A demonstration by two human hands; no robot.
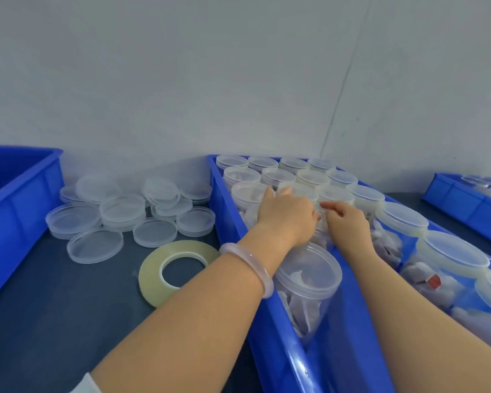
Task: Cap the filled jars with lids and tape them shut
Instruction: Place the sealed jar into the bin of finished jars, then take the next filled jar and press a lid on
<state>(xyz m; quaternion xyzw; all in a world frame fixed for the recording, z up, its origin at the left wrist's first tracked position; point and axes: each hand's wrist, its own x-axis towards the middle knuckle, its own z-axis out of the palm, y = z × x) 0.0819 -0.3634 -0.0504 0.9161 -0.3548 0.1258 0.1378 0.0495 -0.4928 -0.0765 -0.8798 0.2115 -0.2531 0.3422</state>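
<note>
A blue crate [275, 330] holds several clear jars filled with white packets. Those along its right side, such as one capped jar [401, 219], carry lids. An uncapped jar [306, 275] stands nearest me. My left hand [287, 215] reaches into the crate, its fingers curled over a jar [321, 236] that is mostly hidden between my hands. My right hand [349, 224] is at the same jar's right side, thumb and fingers pinched at its top. A roll of clear tape [153, 282] lies flat on the dark table. Loose clear lids [119, 211] are piled left of the crate.
A second blue crate [17, 199] stands at the left edge of the table. A third [465, 205], holding more jars, sits at the far right. A pale wall rises just behind everything. A pale bracelet [247, 260] rings my left wrist.
</note>
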